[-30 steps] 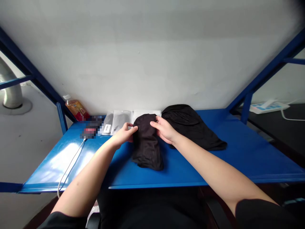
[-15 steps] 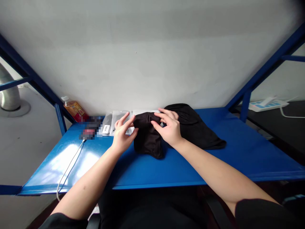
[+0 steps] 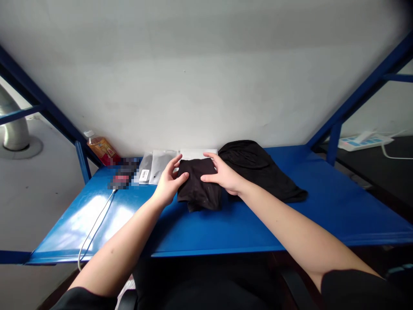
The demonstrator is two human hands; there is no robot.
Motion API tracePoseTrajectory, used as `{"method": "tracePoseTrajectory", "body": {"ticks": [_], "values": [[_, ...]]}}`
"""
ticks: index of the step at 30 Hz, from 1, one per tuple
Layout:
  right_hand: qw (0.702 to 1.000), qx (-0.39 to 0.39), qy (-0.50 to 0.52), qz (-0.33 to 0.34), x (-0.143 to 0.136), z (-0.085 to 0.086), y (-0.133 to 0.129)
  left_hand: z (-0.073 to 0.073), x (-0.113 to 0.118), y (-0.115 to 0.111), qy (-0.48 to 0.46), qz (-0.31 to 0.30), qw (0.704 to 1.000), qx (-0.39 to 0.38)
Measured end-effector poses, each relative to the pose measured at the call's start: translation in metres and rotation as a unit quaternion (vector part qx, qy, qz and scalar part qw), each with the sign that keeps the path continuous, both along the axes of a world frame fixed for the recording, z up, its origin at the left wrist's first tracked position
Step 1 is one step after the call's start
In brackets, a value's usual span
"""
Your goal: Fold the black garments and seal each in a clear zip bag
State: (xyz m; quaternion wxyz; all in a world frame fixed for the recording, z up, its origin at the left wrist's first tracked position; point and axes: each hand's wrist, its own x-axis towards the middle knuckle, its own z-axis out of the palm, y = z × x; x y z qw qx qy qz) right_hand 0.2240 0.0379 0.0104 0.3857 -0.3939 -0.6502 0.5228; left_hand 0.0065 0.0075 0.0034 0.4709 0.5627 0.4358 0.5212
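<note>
A piece of folded black fabric [image 3: 199, 189] is held between my two hands, just above or on the blue tabletop [image 3: 238, 237]. My left hand [image 3: 168, 181] grips its left edge, thumb on the near face and fingers around the far side. On the opposite edge, my right hand [image 3: 225, 175] holds it the same way, with the thumb lying across the front. The fabric's lower edge hangs uneven. A larger black cloth item [image 3: 267, 176] lies spread out beyond my right hand, its rounded end against the wall.
Clear and frosted plastic bags [image 3: 158, 165], one with a barcode label, lie behind my left hand. A bottle of amber drink [image 3: 102, 148] leans at the back left. A blurred dark object [image 3: 121, 175] has a white cable [image 3: 97, 228]. A power strip [image 3: 364, 141] sits at right.
The black fabric's top has flattened into a straighter fold, and it looks shorter and more compact. Both thumbs have moved onto its front face; my right hand has shifted slightly lower.
</note>
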Motion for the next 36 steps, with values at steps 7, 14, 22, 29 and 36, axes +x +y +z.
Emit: {"method": "tracePoseTrajectory", "body": {"ticks": [7,14,22,29,36], "values": [[0.954,-0.003,-0.298,0.002,0.008,-0.007,0.007,-0.025,0.004,0.004,0.298,0.044,0.953,-0.02],[0.841,0.277,-0.46,0.072,0.013,-0.002,0.001,-0.02,0.001,-0.005,0.522,-0.154,0.814,0.202],[0.807,0.21,-0.504,0.225,0.014,-0.018,-0.002,-0.026,-0.001,-0.006,0.546,-0.232,0.79,0.154],[0.814,0.241,-0.495,0.186,0.006,0.003,-0.012,-0.012,0.0,-0.006,0.51,-0.222,0.815,0.163],[0.868,0.173,-0.453,0.105,0.007,0.012,-0.006,0.013,0.001,-0.007,0.451,-0.168,0.872,0.085]]}}
